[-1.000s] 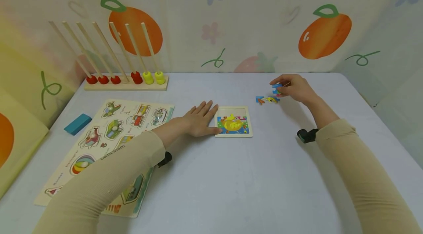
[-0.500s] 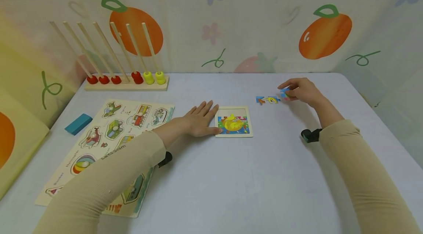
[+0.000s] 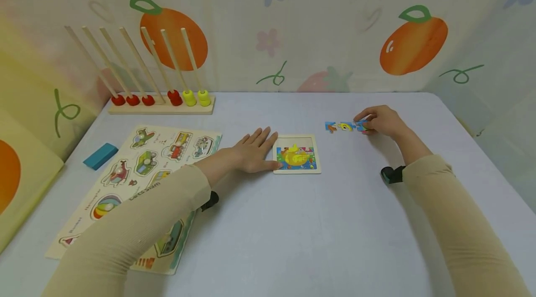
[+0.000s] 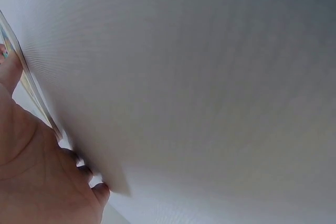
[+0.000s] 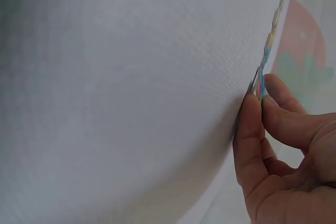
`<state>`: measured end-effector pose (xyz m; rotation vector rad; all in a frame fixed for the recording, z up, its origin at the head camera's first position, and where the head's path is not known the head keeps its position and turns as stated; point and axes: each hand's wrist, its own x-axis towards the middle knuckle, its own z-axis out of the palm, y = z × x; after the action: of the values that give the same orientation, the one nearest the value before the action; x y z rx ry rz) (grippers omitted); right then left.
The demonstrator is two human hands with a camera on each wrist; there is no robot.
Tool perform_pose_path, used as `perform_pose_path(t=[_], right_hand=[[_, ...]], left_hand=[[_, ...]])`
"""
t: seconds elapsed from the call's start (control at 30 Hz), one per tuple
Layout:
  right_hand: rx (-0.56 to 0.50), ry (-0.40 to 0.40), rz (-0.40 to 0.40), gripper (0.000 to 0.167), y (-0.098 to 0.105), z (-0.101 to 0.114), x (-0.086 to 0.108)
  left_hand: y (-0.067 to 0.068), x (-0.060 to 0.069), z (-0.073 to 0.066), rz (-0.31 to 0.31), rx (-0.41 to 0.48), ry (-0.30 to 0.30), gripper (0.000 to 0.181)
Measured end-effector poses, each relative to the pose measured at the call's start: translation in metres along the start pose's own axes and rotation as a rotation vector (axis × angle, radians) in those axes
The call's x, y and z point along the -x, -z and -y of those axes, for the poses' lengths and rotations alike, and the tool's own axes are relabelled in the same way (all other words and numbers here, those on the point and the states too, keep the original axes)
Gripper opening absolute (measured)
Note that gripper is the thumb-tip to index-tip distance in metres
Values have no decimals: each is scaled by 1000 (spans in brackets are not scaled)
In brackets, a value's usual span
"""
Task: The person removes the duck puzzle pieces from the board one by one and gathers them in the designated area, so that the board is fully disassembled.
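Observation:
In the head view a small framed puzzle [image 3: 295, 158] with a yellow duck picture lies mid-table, its upper strip bare. My left hand [image 3: 255, 151] lies spread at its left side, thumb on the frame's lower left edge; the left wrist view shows that hand [image 4: 44, 166] with the thumb over the frame. Farther right, my right hand [image 3: 384, 121] pinches a blue puzzle piece [image 3: 361, 125] at the right end of a short row of pieces [image 3: 345, 126]. The right wrist view shows the piece [image 5: 259, 83] between thumb and fingers of the hand [image 5: 286, 150], close to the table.
A wooden rod stand [image 3: 161, 109] with red and yellow beads stands at the back left. Under my left forearm lies a large picture board [image 3: 138, 185], with a blue block [image 3: 100, 156] to its left. A printed cloth [image 3: 234, 31] hangs behind the table.
My right hand has moved a little right and down with its piece, which now sits against the right end of the row. My left hand has stayed in place on the frame.

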<state>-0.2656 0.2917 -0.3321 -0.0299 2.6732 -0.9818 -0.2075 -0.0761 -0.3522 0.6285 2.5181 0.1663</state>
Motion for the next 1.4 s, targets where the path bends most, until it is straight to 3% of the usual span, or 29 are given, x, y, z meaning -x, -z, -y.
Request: perform_pose_path(t=[0.43,0.93,1.27,1.4], right_hand=[[20,-56,-25,31,0,5,1],[69,-56,-38,30,0,5,2],[184,-2,-171,28,-6,14,2],[183,43,-203,26,-12,25,4]], left_hand=[[0,-2,0,-9,0,-1,93],[9,15,-8,0,14,-22,90],[3,6,-4,-5,6,-2,91],[6,10,-5,-2,14,-7,91]])
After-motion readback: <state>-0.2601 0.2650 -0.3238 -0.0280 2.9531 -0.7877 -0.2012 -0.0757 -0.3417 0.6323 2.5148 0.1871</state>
